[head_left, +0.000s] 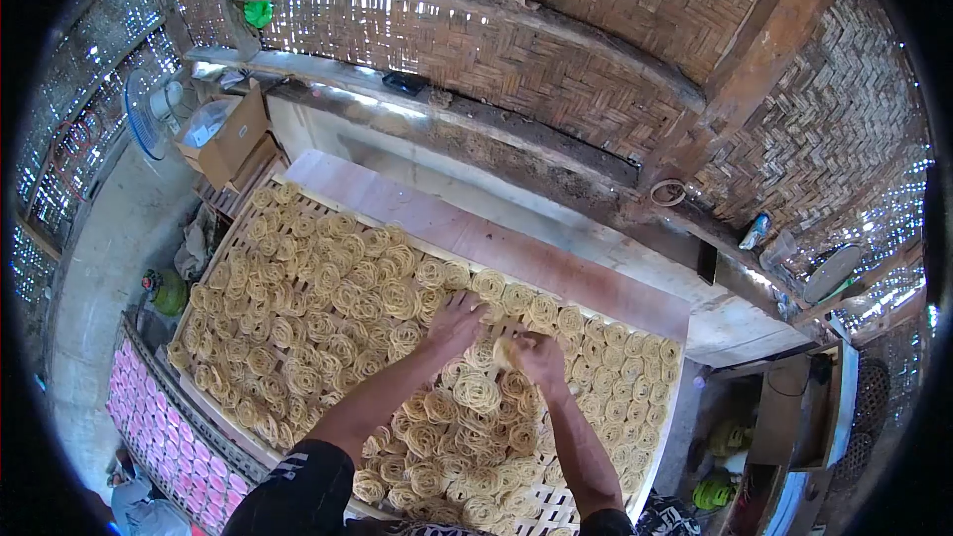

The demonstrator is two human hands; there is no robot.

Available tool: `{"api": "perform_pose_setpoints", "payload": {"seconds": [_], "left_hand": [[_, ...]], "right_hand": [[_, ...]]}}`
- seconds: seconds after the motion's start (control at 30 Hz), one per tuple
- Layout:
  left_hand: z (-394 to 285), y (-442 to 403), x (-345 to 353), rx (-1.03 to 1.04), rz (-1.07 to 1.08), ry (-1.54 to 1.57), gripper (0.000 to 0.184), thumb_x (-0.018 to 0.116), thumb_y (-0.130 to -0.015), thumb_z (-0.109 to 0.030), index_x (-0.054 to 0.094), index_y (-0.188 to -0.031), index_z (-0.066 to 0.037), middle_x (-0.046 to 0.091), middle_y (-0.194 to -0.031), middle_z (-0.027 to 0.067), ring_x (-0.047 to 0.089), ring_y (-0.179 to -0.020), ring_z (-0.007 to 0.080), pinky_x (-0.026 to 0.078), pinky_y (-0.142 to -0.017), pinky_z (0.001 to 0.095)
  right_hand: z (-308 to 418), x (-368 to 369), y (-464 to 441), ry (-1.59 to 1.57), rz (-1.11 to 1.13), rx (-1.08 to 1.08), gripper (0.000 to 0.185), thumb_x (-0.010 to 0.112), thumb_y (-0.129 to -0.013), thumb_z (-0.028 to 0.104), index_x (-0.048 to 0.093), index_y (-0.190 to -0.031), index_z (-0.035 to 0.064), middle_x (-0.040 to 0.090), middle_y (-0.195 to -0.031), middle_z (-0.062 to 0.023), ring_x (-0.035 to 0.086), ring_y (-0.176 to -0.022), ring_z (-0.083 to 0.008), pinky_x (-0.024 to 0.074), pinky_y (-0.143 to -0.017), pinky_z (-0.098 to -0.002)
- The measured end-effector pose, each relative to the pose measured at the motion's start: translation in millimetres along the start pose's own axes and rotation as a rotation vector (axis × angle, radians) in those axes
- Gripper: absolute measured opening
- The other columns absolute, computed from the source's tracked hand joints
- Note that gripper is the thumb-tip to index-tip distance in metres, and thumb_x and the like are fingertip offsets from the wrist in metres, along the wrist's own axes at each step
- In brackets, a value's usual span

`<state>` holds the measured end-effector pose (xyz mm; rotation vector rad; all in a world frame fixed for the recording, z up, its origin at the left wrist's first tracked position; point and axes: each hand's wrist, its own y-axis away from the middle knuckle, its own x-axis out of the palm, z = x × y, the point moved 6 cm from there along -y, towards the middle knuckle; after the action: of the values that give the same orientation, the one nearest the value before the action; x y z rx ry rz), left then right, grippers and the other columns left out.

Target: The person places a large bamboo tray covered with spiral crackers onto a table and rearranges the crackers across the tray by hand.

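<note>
Many round, coiled nests of pale yellow noodles (476,393) cover a slatted tray (558,508). My left hand (459,323) reaches over the middle of the tray, fingers spread and lying on the nests near the far edge. Just to its right, my right hand (537,355) has its fingers closed round one noodle nest (505,352), which is lifted a little and tilted on edge. Gaps between the slats show near the two hands and at the tray's near right part.
A pale board (476,238) runs behind the tray, below a woven wall. At the left are a fan (149,114), a cardboard box (226,142) and a rack of pink and white pieces (164,427). Wooden shelving (779,412) stands at the right.
</note>
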<state>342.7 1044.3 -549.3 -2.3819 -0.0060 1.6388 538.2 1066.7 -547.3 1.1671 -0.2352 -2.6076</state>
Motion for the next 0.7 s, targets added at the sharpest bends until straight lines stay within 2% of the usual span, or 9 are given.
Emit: {"api": "perform_pose_setpoints", "payload": {"seconds": [0.1,0.13,0.23,0.27,0.37,0.47,0.57,0.6,0.7], "left_hand": [[12.9,-12.6,17.6,0.115,0.035,0.046,0.033,0.064,-0.082,-0.016,0.066,-0.113,-0.01,0.055,-0.121,0.0105,0.052,-0.116,0.0294,0.045,-0.097,0.0425],[16.1,-13.1,23.0,0.137,0.058,0.03,0.031,0.064,-0.082,-0.016,0.066,-0.112,-0.01,0.056,-0.121,0.01,0.052,-0.117,0.0294,0.045,-0.097,0.0423],[27.6,-23.0,36.4,0.106,0.008,-0.012,0.024,0.062,-0.087,-0.017,0.067,-0.109,-0.011,0.06,-0.119,0.01,0.056,-0.114,0.0305,0.047,-0.093,0.0421],[27.6,-28.6,32.6,0.077,-0.031,-0.023,0.022,0.061,-0.089,-0.018,0.067,-0.108,-0.011,0.062,-0.118,0.0102,0.057,-0.112,0.0311,0.048,-0.092,0.0421],[38.0,-21.8,12.3,-0.328,-0.388,0.398,0.02,0.058,-0.093,-0.019,0.067,-0.109,-0.014,0.067,-0.107,0.0125,0.063,-0.099,0.0334,0.052,-0.082,0.0437],[17.1,-1.3,22.1,-0.52,0.142,0.49,0.022,0.057,-0.095,-0.022,0.067,-0.114,-0.016,0.069,-0.098,0.0137,0.066,-0.089,0.0334,0.055,-0.075,0.046],[18.5,2.1,13.0,-0.254,-0.022,0.387,0.026,0.065,-0.09,-0.026,0.068,-0.116,-0.02,0.069,-0.097,0.0121,0.067,-0.09,0.03,0.057,-0.074,0.0445],[13.0,-3.4,-20.8,-0.298,-0.049,0.306,0.033,0.073,-0.084,-0.031,0.07,-0.113,-0.016,0.066,-0.102,0.0109,0.063,-0.1,0.0284,0.056,-0.08,0.0424],[36.3,-20.9,-40.0,-0.177,-0.359,-0.21,0.036,0.076,-0.078,-0.027,0.07,-0.109,-0.01,0.061,-0.107,0.0103,0.057,-0.108,0.0274,0.052,-0.088,0.043]], "right_hand": [[27.0,-9.3,-7.0,0.287,-0.338,-0.372,0.034,0.068,-0.084,0.032,0.07,-0.11,0.0115,0.068,-0.098,-0.0114,0.067,-0.088,-0.0306,0.0525,-0.083,-0.0428],[31.4,-8.8,-14.5,0.287,-0.335,-0.407,0.032,0.072,-0.081,0.028,0.07,-0.108,0.0102,0.066,-0.104,-0.0133,0.066,-0.096,-0.0308,0.0541,-0.084,-0.043],[36.7,5.6,-39.5,0.545,-0.372,-0.642,0.036,0.073,-0.078,0.027,0.068,-0.11,0.0104,0.066,-0.103,-0.0127,0.064,-0.097,-0.0302,0.0509,-0.089,-0.045],[39.6,5.4,-44.9,0.532,-0.392,-0.713,0.033,0.072,-0.077,0.026,0.068,-0.105,0.0089,0.066,-0.103,-0.0103,0.063,-0.095,-0.0299,0.0487,-0.089,-0.0474],[31.8,9.5,-61.4,0.667,-0.318,-0.764,0.028,0.073,-0.075,0.025,0.068,-0.096,0.0064,0.066,-0.093,-0.0106,0.064,-0.086,-0.0303,0.0504,-0.081,-0.0454],[36.1,-16.1,-70.3,0.397,-0.374,-0.563,0.022,0.072,-0.076,0.023,0.067,-0.086,0.0038,0.067,-0.085,-0.0124,0.065,-0.077,-0.0291,0.0517,-0.072,-0.0431],[-8.8,-13.3,-83.9,-0.283,-0.343,-0.224,0.014,0.067,-0.077,0.019,0.071,-0.084,0.007,0.067,-0.074,-0.016,0.067,-0.071,-0.0297,0.0525,-0.067,-0.0422],[-12.5,-15.0,-80.6,-0.223,-0.272,-0.1,0.015,0.066,-0.077,0.021,0.071,-0.081,0.0075,0.07,-0.078,-0.0157,0.069,-0.074,-0.0283,0.0543,-0.066,-0.0419],[17.8,-14.9,-58.5,0.117,-0.268,-0.283,0.016,0.068,-0.078,0.024,0.072,-0.084,0.0103,0.07,-0.08,-0.0151,0.069,-0.072,-0.0287,0.0549,-0.065,-0.0416]]}}
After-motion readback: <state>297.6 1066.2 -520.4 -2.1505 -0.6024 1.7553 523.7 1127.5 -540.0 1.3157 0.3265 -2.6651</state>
